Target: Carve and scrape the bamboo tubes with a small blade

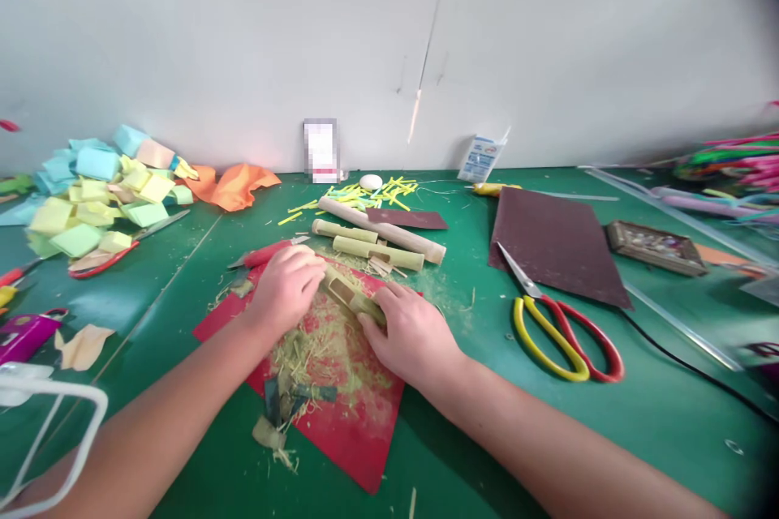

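Observation:
A bamboo tube (342, 290) with a rectangular slot cut in its side lies slantwise between my hands, low over a red sheet (371, 446). My right hand (414, 328) is closed around its near right end. At its far left end, my left hand (289, 284) has its fingers curled in against the tube; the fingertips are partly hidden. Pale shavings (341, 357) and dark scraps (286, 397) cover much of the sheet. A red-handled cutter (264, 254) lies just beyond my left hand. Two more bamboo tubes (377, 251) (345, 231) lie beyond the held one.
A longer pale tube (395, 233) lies behind, near yellow strips (395, 193). To the right are scissors (541, 308) with yellow and red handles, a dark brown sheet (553, 243) and a small tray (654, 247). Paper cubes (97, 195) are heaped left, before a white partition (243, 65).

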{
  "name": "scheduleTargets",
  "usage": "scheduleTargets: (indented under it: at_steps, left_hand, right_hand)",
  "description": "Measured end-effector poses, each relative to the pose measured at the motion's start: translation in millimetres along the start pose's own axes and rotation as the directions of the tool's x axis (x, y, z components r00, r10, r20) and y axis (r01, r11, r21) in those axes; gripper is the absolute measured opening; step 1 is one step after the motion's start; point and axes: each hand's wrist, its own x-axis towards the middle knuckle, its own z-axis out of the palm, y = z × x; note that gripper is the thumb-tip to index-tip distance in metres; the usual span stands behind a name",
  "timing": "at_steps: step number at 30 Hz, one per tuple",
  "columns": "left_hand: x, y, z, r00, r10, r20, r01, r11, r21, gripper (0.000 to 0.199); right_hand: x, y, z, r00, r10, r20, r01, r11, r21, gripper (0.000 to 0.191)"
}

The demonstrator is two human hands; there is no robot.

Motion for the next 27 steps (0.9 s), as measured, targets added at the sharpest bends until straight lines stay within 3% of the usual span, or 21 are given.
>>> scheduleTargets:
  at_steps: [4,7,8,10,13,15,17,20,23,25,27]
  left_hand:
    - [-1,5,-3.1,0.999,-0.024,0.023,0.026,0.996,-0.090,0.017]
    - [-2,4,-4.7,0.970,-0.232,-0.067,0.211,0.949,-0.235,0.016]
    - [-2,3,-4.4,0.933,-0.350,-0.085,0.310,0.902,-0.301,0.017]
    - [-2,-1,-2.1,0.816,-0.572,-0.082,0.488,0.758,-0.433,0.018]
    - [-2,-4,3.2,0.664,-0.748,0.005,0.592,0.521,-0.615,0.026]
    - [-1,-4,5.6,0.609,-0.790,0.066,0.587,0.393,-0.708,0.031]
    - [1,-3,6.1,0.580,-0.807,0.107,0.584,0.320,-0.746,0.034]
    - [2,-2,4.6,0.573,-0.807,0.142,0.616,0.310,-0.724,0.035]
    - [1,-3,2.3,0.592,-0.793,0.142,0.648,0.364,-0.669,0.032]
    - [1,-4,0.3,0.661,-0.745,0.091,0.639,0.496,-0.589,0.027]
    - [2,-5,-2.2,0.781,-0.625,0.020,0.558,0.682,-0.472,0.021]
  right_hand:
    - [0,0,0,1.000,0.008,0.004,-0.008,1.000,-0.009,0.015]
    - [0,0,-1,1.000,0.016,0.027,-0.016,1.000,-0.015,0.016]
    - [1,0,-2,0.999,0.019,0.033,-0.019,1.000,-0.018,0.017]
    - [1,0,-2,0.999,0.022,0.041,-0.021,0.999,-0.025,0.017]
    - [1,0,-2,0.999,0.014,0.029,-0.013,1.000,-0.026,0.017]
    - [1,1,0,1.000,0.003,0.018,-0.003,1.000,-0.021,0.017]
    - [1,2,1,1.000,-0.004,0.014,0.005,1.000,-0.016,0.016]
    - [1,3,2,1.000,-0.008,0.016,0.008,1.000,-0.008,0.016]
    - [2,3,2,1.000,-0.009,0.015,0.010,1.000,-0.001,0.016]
    - [2,3,1,1.000,-0.008,0.019,0.008,1.000,-0.002,0.017]
    - [1,3,1,1.000,-0.004,0.024,0.004,1.000,-0.003,0.018]
